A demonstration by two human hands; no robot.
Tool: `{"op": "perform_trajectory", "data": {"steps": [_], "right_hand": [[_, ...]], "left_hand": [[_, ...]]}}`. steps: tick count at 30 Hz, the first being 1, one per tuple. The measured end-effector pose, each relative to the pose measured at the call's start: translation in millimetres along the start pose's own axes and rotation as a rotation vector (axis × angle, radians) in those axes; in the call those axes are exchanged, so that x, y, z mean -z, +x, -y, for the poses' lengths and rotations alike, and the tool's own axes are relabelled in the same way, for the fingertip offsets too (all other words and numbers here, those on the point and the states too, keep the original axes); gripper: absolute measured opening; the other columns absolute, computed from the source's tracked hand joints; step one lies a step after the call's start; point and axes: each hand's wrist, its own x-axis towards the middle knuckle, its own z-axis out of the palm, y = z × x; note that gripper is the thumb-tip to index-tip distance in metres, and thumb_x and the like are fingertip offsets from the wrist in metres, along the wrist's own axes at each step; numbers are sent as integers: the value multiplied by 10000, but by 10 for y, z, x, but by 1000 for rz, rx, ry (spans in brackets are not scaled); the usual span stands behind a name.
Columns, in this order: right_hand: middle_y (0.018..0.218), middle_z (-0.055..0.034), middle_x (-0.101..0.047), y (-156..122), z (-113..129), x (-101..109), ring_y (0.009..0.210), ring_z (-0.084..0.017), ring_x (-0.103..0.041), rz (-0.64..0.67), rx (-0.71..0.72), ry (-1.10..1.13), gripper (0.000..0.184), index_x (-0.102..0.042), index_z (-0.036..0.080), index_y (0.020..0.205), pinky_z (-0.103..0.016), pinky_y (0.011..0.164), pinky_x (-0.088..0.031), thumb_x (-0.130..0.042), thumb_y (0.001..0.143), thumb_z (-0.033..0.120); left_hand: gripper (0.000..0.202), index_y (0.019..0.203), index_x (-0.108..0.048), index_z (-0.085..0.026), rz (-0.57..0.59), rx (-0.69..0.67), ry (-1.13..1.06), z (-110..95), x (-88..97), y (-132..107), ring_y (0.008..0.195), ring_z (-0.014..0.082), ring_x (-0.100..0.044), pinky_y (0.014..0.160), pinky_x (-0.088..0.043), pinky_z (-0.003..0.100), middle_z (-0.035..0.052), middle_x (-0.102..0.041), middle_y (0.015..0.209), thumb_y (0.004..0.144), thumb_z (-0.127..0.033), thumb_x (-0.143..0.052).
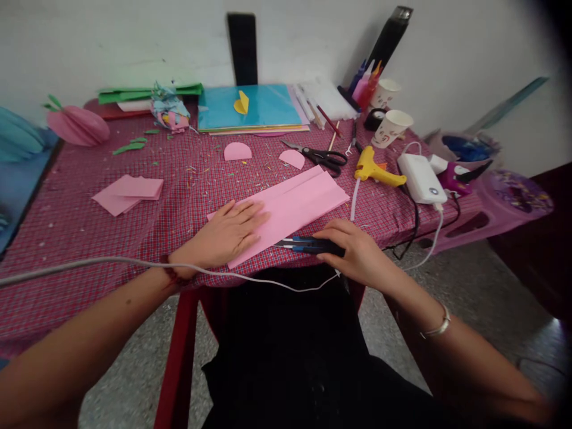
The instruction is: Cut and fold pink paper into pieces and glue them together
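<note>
- Paper (297, 205), long, pink and apparently folded in layers: flat on the checked tablecloth (84, 238), close to the front edge, its nearer end partly beneath the left hand (232, 231).
- Done, judging by what lies about: two pink half-rounds (238, 152) cut out, beyond the paper and apart from it; a few smaller pink pieces (127, 193), straight-edged and overlapping, off to the left.
- Outstanding, as a judgement: the long paper, with straight edges and no curved cut in sight. Share of the whole work finished: cannot tell.
- Long axis: slantwise over the cloth, from near left to far right, neither parallel nor square to the front edge. Far end aimed roughly at the yellow glue gun (374, 170), just short of the black scissors (328, 159).
- Left hand: palm down, fingers slightly spread, grasping nothing.
- Right hand (357, 250): curled narrowly round a blue-and-black tool (306, 244), perhaps a cutter; tip toward the left, at the paper's near edge. Under that edge or merely against it: cannot tell.
</note>
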Motion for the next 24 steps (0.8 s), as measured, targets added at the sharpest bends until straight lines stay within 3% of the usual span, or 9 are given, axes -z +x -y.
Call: {"op": "perform_trajectory", "data": {"steps": [24], "right_hand": [[1044, -89, -633, 121, 206, -126, 957, -236, -618, 40, 0, 46, 264, -650, 185, 1101, -399, 859, -523, -686, 839, 175]], "left_hand": [[615, 1516, -320, -234, -40, -20, -49, 13, 4, -27, 1488, 225, -219, 1197, -127, 448, 69, -271, 1619, 1004, -558, -210]]}}
